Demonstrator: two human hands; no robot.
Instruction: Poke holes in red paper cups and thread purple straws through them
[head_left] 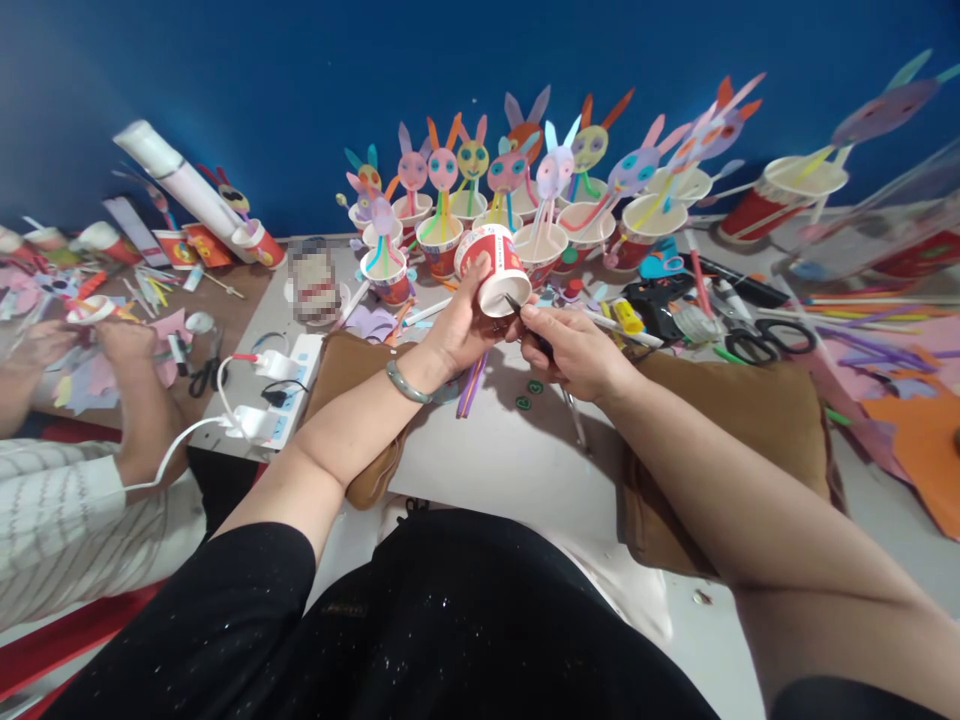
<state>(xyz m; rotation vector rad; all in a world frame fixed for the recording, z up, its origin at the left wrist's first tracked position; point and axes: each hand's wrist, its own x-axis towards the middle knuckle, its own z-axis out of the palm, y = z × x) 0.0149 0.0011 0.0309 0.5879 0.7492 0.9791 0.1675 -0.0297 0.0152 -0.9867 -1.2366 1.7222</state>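
My left hand (466, 318), a bangle on its wrist, is wrapped around a red and white paper cup (491, 250). The cup is tipped so that its white round end faces me. In my right hand (574, 345) is a dark pointed tool (512, 300), its tip against that white end. My fingers cover most of the tool, so its exact kind is hidden. Below the hands, purple and orange strips (471, 385) and two small green discs (529, 394) lie on the white tabletop (480, 450).
Behind the cup stand several paper cups with rabbit-eared figures (442, 175). Brown cushions (720, 430) lie under both forearms. To the left is a power strip (296, 390) with cables. Black-handled scissors (769, 342) and craft bits lie right. Another person's hands (127, 340) work at far left.
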